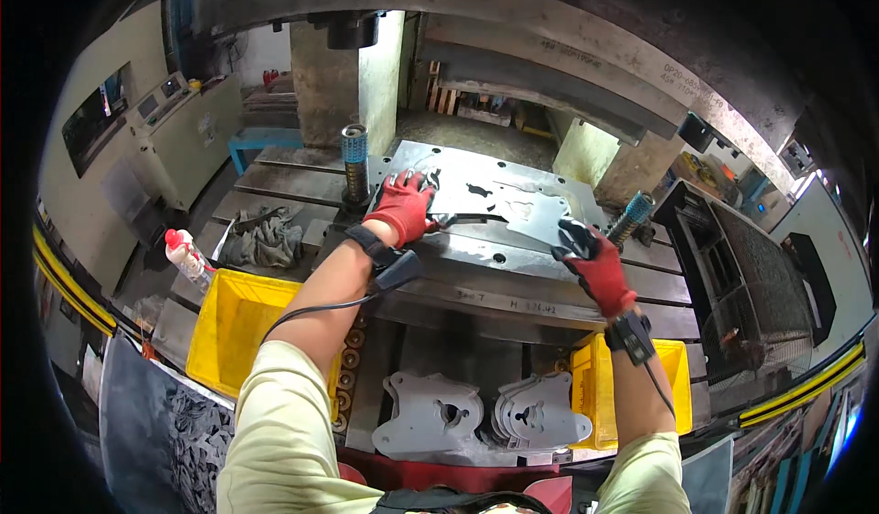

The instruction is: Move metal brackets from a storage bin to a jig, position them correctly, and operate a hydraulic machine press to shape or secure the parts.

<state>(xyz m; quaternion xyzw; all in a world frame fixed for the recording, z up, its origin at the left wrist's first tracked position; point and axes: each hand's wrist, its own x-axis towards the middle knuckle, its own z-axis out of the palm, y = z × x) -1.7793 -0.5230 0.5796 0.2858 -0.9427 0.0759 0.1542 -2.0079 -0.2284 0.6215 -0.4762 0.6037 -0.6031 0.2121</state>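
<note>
A flat grey sheet-metal part (536, 210) with cut-out holes lies across the steel die block (458, 256) in front of me. My left hand (404, 205), in a red glove with dark fingertips, is closed on its left end, the fingers bent over it. My right hand (593, 262), gloved alike, pinches the right edge of the part between thumb and fingers. A dark curved edge or strip shows along the near side of the part, beside my left hand. Two piles of similar cut metal plates (423, 415) (542, 411) lie nearer to me, below the die.
Guide posts with blue sleeves (354, 148) (634, 214) rise at both ends of the die. The heavy press ram (549, 56) hangs above. Yellow bins (212, 331) (676, 367) stand left and right. A bottle (186, 256) and crumpled rags (267, 239) are at the left.
</note>
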